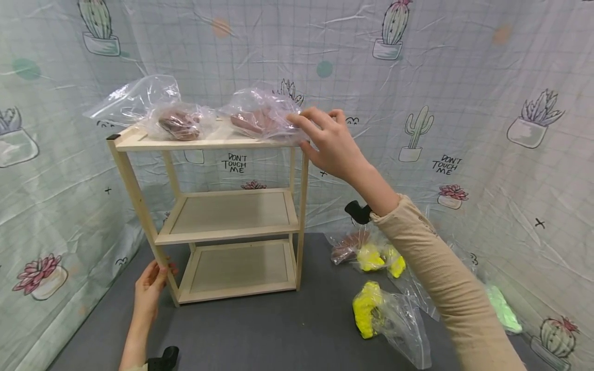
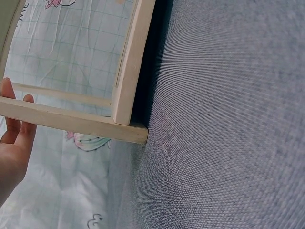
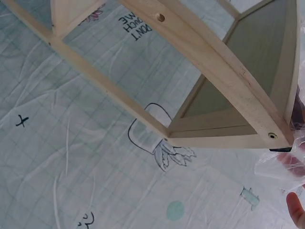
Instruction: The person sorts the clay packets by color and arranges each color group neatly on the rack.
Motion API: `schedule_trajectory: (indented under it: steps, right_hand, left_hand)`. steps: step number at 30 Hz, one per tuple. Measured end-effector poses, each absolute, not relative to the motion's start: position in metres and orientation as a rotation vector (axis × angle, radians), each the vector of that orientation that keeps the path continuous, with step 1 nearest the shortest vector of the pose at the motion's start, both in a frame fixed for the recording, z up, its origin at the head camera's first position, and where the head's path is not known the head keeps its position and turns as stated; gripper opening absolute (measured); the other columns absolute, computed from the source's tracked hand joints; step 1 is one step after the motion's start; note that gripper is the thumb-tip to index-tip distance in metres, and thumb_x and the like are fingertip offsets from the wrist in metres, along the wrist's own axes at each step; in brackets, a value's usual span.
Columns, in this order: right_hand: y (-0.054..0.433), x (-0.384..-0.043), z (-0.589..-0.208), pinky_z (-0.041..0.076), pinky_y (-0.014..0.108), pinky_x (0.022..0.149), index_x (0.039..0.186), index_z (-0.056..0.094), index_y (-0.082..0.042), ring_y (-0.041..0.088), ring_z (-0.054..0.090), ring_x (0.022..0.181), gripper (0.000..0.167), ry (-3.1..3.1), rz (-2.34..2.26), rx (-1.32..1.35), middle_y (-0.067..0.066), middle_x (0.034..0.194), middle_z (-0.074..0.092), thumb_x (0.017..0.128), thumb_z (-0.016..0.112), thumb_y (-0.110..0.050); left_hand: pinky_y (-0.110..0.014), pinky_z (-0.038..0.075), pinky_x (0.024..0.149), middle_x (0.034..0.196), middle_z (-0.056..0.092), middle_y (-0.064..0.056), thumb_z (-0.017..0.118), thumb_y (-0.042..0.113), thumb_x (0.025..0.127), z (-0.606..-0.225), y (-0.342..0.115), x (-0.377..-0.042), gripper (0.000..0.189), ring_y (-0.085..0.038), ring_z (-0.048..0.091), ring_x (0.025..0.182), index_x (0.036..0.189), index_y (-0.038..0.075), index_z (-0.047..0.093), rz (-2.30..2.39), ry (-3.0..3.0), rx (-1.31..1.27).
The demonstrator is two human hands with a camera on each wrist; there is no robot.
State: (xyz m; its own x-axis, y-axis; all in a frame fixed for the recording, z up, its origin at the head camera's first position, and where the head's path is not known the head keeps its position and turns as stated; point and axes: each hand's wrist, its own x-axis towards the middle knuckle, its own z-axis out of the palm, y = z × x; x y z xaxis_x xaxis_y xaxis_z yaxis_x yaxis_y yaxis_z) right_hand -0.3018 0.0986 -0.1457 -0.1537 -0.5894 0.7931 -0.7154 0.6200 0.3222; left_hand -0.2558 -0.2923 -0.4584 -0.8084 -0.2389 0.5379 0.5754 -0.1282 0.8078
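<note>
From the head view, your left hand (image 1: 150,283) grips the front left leg (image 1: 139,206) of the wooden three-tier rack (image 1: 227,235) low down, thumb and fingers bent round it. Your right hand (image 1: 331,141) is at the top tier's right end, its fingers loosely bent and touching the right zip bag (image 1: 271,98); you may be pinching the film, but I cannot tell. That clear bag lies on the top tier with a reddish-brown lump (image 1: 255,121) inside. Just beside it, the left zip bag (image 1: 148,100) holds a darker brown lump (image 1: 181,125), its loose end sticking out past the rack's left edge. On the grey tabletop (image 1: 260,335) to the right, clear bags hold a reddish-brown piece (image 1: 348,247) and bright yellow pieces (image 1: 369,256); nearer you, another bag (image 1: 408,332) contains a curved yellow piece (image 1: 368,309).

In the left wrist view, your fingers pass behind the leg, tips showing past it.

In the right wrist view, you see one fingertip near the bag's crumpled plastic at the rack's top corner.
</note>
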Motion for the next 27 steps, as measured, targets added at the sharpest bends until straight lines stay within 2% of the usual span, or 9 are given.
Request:
schedule_trajectory:
  steps: [6,10,14,19,27]
  right_hand:
    - [0.086,-0.302,-0.145,0.032,0.042,0.084,0.111,0.054,-0.008,0.02,0.058,0.087,0.03,-1.817,0.179,1.003,0.006,0.093,0.067,0.083,0.061,-0.016]
    - [0.074,-0.302,-0.146,0.032,0.042,0.084,0.102,0.06,-0.009,0.02,0.057,0.091,0.024,-1.795,0.18,1.011,0.003,0.095,0.068,0.081,0.065,-0.021]
    - [0.06,-0.301,-0.149,0.032,0.042,0.083,0.102,0.064,-0.014,0.02,0.055,0.089,0.022,-1.78,0.161,1.007,0.001,0.096,0.068,0.082,0.064,-0.025]
    - [0.041,-0.298,-0.152,0.032,0.041,0.083,0.109,0.061,-0.018,0.021,0.052,0.09,0.025,-1.852,0.098,0.981,0.0,0.104,0.063,0.088,0.055,-0.03]
    - [0.02,-0.292,-0.154,0.03,0.042,0.088,0.129,0.045,-0.018,0.021,0.046,0.106,0.043,-2.09,0.026,0.948,0.0,0.122,0.052,0.09,0.045,-0.037]
  left_hand:
    - [-0.012,0.048,0.071,0.088,0.067,0.01,0.043,0.002,0.091,-0.453,-0.288,-0.251,0.023,-0.001,0.065,0.078,0.111,0.005,0.055,-1.995,-1.624,-0.299]
    - [-0.012,0.048,0.07,0.088,0.067,0.01,0.043,0.002,0.091,-0.452,-0.288,-0.25,0.024,-0.001,0.065,0.078,0.111,0.006,0.055,-2.008,-1.618,-0.307]
    - [-0.012,0.048,0.07,0.089,0.067,0.01,0.043,0.003,0.091,-0.452,-0.288,-0.25,0.024,-0.001,0.065,0.078,0.11,0.009,0.057,-2.003,-1.626,-0.303]
    - [-0.012,0.048,0.069,0.088,0.067,0.01,0.043,0.002,0.091,-0.452,-0.288,-0.25,0.025,-0.002,0.065,0.077,0.108,0.012,0.058,-1.998,-1.615,-0.303]
    - [-0.013,0.049,0.069,0.086,0.067,0.009,0.044,0.002,0.091,-0.452,-0.288,-0.25,0.025,-0.001,0.065,0.076,0.105,0.015,0.059,-1.993,-1.606,-0.282]
